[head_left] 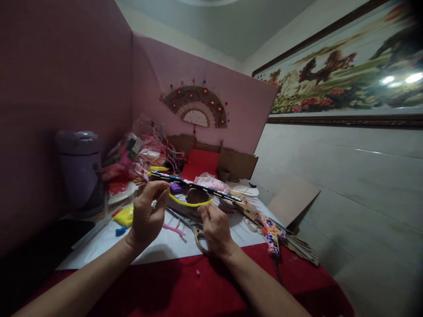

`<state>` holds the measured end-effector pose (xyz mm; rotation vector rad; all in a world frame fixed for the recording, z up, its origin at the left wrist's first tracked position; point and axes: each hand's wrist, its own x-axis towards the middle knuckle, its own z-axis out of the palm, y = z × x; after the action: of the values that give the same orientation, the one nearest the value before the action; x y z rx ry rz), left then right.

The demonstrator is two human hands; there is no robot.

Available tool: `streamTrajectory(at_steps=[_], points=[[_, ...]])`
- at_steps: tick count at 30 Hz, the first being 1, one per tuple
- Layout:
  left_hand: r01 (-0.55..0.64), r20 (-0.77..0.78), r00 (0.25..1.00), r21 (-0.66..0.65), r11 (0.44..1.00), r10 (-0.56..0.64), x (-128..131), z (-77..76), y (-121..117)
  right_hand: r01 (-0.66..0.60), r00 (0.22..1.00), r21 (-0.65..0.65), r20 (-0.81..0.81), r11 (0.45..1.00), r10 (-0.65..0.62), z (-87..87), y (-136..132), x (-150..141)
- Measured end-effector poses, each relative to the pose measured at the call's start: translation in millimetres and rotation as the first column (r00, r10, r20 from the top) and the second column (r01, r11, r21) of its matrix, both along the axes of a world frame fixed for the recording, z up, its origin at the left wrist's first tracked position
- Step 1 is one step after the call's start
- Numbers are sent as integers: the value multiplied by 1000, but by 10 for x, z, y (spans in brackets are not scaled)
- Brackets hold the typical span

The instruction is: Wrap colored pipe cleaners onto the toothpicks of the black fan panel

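"So, how do your hands stand?"

"Both are closed in a fingertip pinch. Your right hand (216, 230) has the yellow pipe cleaner (190, 204) near its right end. Your left hand (149, 213) seems to have the other end at the thumb tip; whether it also grips the decorated strip (198, 186) just above, I cannot tell. The pipe cleaner hangs between your hands in a shallow sag, over the scissors (195, 229) on the white sheet (148, 253)."

"And how do you handle it well?"

"My judgement: keep both pinches light, so you don't crush the fuzz. Shape the curve gradually, since a sharp kink would probably show. Lift your right wrist clear of the scissor handles, and keep the pipe cleaner from snagging on the strip."

"Now, which containers are around you?"

"Nearest is the yellow packet (124, 216), just beyond your left forearm; its contents are hidden. Past it, a white dish (123, 197) has something red at it, too blurred to name. The purple tumbler (79, 176) stands upright at your far left with its top covered, so you can't see inside. Farther back, clear plastic bags (150, 154) hold pink material. The small brown cup (224, 175) stands before the torn cardboard (239, 163); from here you can't tell what it holds."
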<state>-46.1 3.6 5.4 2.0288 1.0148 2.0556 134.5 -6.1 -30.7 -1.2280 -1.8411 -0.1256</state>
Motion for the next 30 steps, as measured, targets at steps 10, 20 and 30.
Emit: streamTrajectory(at_steps=[10, 20, 30], points=[[612, 420, 788, -459, 644, -450, 205, -135, 6, -231, 972, 172, 8, 958, 233, 107, -248, -87], [513, 277, 858, -437, 739, -432, 215, -168, 1, -295, 934, -105, -241, 950, 264, 95, -205, -126], [401, 139, 916, -376, 835, -378, 233, -197, -55, -669, 583, -346, -793, 658, 176, 181, -181, -230]])
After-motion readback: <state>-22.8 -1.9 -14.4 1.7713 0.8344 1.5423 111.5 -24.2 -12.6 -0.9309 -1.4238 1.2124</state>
